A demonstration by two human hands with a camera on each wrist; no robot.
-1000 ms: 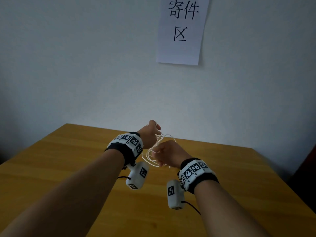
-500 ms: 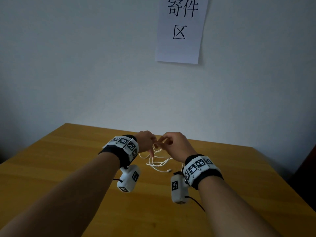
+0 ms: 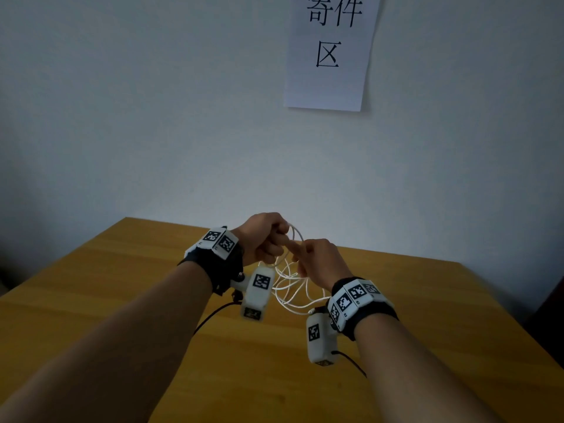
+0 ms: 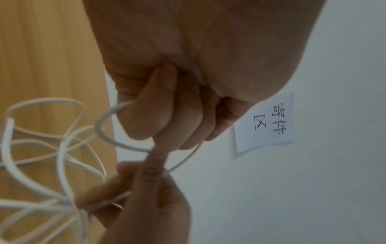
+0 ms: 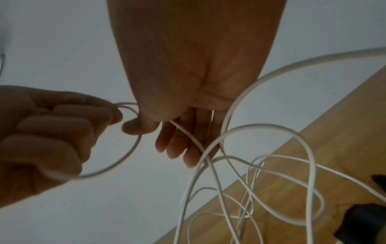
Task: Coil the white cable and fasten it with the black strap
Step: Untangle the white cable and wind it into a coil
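Fingers of the left hand (image 3: 262, 239) and right hand (image 3: 320, 264) grip one white cable (image 3: 290, 288), several loops dangling.

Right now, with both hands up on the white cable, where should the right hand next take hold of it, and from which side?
Probably just below the round loop the left hand grips, where the white cable falls free. The right hand should come from the right side; lower down the strands cross in a loose tangle.
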